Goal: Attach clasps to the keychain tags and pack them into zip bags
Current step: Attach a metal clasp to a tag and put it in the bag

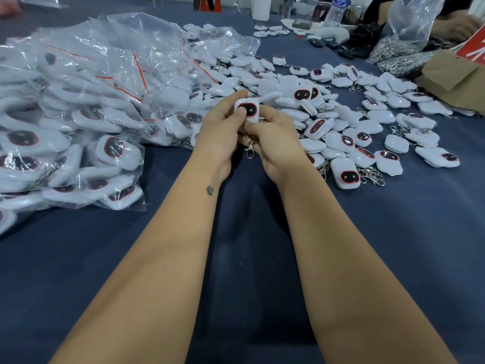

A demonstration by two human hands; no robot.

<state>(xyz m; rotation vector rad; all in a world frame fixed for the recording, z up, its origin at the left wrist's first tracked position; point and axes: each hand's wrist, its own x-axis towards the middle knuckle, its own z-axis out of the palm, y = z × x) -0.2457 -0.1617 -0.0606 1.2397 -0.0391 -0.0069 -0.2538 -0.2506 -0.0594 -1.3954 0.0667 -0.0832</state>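
Filled zip bags (78, 106) heaped at left on the blue table (393, 245). At centre, left hand (220, 132) and right hand (273, 137) both curled round one white tag (247, 109), thumb on its face, clasp (250, 148) dangling below. Loose tags (367, 122) scattered at right.

Even, diffuse light from overhead fills the scene, bright enough to show detail on the dark blue counter (393, 232), and only a soft, faint shadow lies between the two forearms. The clear zip bags (78, 82) on the left catch white glare along their creases, and their nearest ones smear into blur toward the left edge. The wide-angle lens bends the scene outward at the borders, stretching the forearms at the bottom, while the far background at the top looks soft and washed out.
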